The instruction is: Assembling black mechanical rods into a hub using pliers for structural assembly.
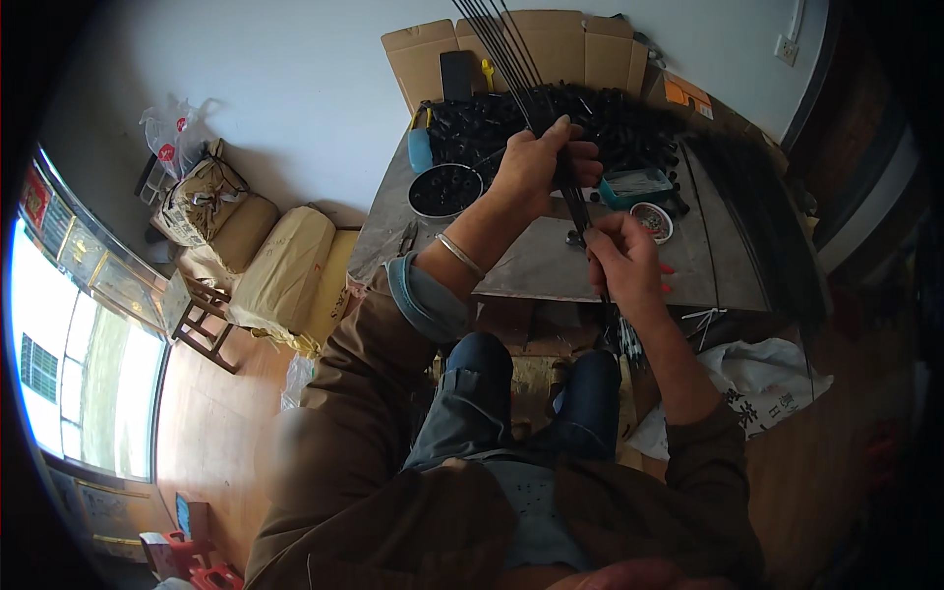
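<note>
A bundle of long thin black rods (503,61) slants across the middle, its upper ends fanning out toward the top of the view. My left hand (539,167) is closed around the bundle above the grey table (526,267), a metal bangle on that wrist. Lower down, near the front edge of the table, the fingers of my right hand (626,258) pinch the same rods. Beneath that hand, thin pieces with whitish ends (626,341) hang in front of the table edge; whether they belong to the bundle I cannot tell.
Behind my hands lies a heap of black parts (600,103) against cardboard (551,37). A bowl of black pieces (433,205), a teal tray (612,200) and a small round dish (651,234) stand on the table. More black rods (762,221) lie right; a white sack (762,379) is below.
</note>
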`<action>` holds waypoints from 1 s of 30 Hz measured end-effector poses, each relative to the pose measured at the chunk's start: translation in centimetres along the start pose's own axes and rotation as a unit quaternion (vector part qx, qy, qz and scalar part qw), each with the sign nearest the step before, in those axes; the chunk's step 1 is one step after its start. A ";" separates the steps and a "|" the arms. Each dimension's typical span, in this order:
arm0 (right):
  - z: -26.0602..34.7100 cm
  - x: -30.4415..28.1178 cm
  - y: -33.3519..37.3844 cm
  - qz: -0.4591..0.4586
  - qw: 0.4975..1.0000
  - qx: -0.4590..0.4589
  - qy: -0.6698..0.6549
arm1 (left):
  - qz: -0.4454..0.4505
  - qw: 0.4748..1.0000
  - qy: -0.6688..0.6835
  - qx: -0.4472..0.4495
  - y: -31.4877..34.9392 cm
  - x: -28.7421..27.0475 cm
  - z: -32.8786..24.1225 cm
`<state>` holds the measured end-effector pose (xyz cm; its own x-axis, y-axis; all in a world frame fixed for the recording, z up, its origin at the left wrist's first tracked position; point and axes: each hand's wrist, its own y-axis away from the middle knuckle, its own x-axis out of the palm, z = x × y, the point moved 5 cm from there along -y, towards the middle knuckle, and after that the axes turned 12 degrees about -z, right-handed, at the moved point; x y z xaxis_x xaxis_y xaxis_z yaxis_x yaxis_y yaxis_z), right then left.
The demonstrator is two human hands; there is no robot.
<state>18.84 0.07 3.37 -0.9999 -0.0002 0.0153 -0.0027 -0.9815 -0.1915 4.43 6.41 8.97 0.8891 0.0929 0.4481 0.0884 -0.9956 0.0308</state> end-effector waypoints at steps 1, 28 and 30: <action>-0.1 0.1 -0.1 0.001 1.000 0.003 0.001 | -0.009 1.000 -0.024 -0.006 0.0 -0.2 -0.1; -0.2 8.5 -3.1 0.382 0.908 -0.171 0.011 | 0.391 0.909 0.027 -0.140 11.3 -4.7 -3.3; -1.0 7.8 -6.1 0.294 0.888 -0.333 0.118 | 0.409 0.907 0.030 -0.094 10.8 -5.1 -4.0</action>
<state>11.09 6.24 3.63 -0.8061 -0.3583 -0.4709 0.5917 -0.4944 -0.6368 -0.92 -4.83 10.61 0.5962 -0.6733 0.4373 -0.6731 -0.7161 -0.1849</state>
